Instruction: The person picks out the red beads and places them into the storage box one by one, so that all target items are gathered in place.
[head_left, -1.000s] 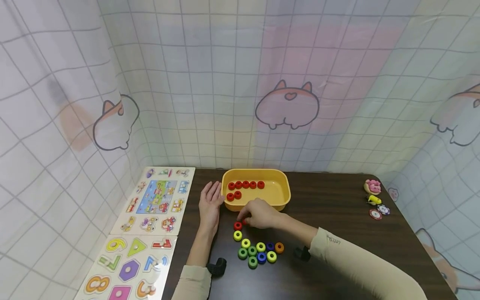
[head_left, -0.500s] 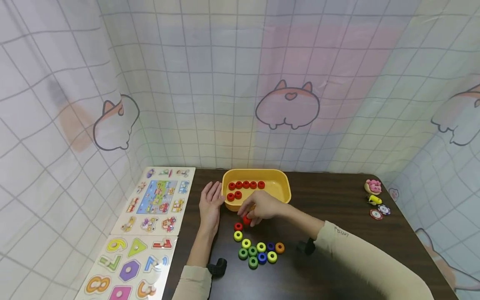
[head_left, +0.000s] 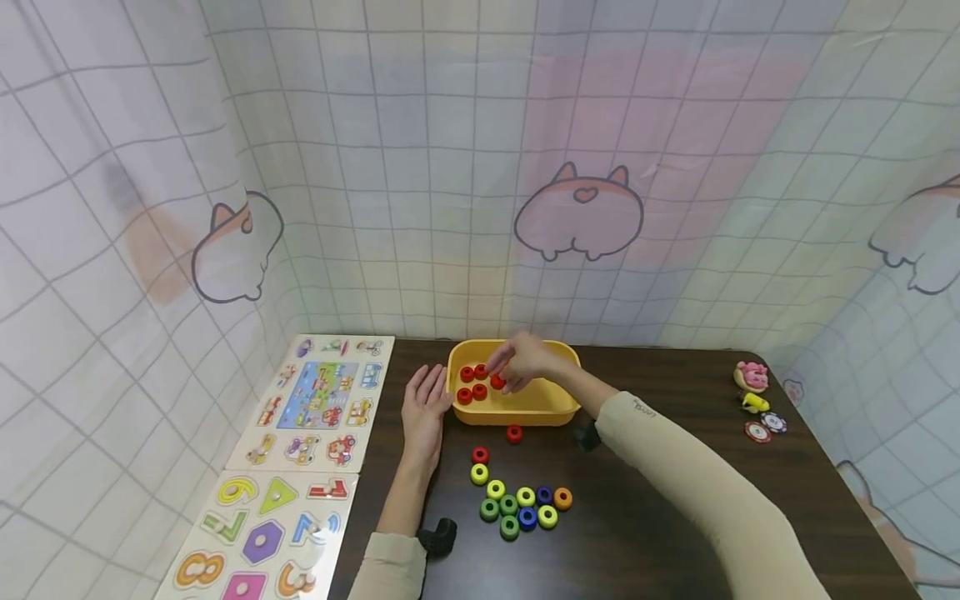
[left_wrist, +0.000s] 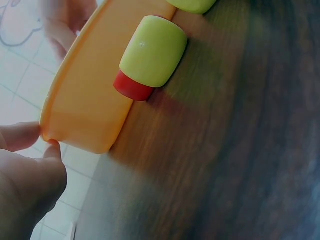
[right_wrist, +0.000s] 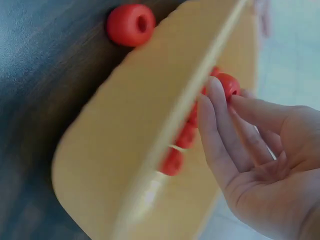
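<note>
My right hand (head_left: 527, 357) is over the yellow tray (head_left: 517, 418). Its thumb and fingers pinch a red bead (right_wrist: 229, 85), clearly seen in the right wrist view. Below it, several red beads (head_left: 465, 395) stand in rows at the tray's left side, some hidden by the hand. My left hand (head_left: 424, 412) lies at the tray's left end with fingers extended; in the left wrist view its fingertips (left_wrist: 51, 149) touch the tray's corner. Before the tray on the dark table are one red bead (head_left: 513, 434) and another red bead (head_left: 480, 455) farther left.
Yellow beads (head_left: 496, 489), green beads (head_left: 489, 510), blue beads (head_left: 527, 518) and an orange bead (head_left: 562, 498) cluster in front. Puzzle boards (head_left: 318, 396) line the left. Small toys (head_left: 752, 377) and poker chips (head_left: 757, 432) lie at the far right.
My right hand has lifted a red bead from the table and carried it forward over the tray. A red bead formerly hidden beneath that hand now shows. The left hand stays at the tray.
</note>
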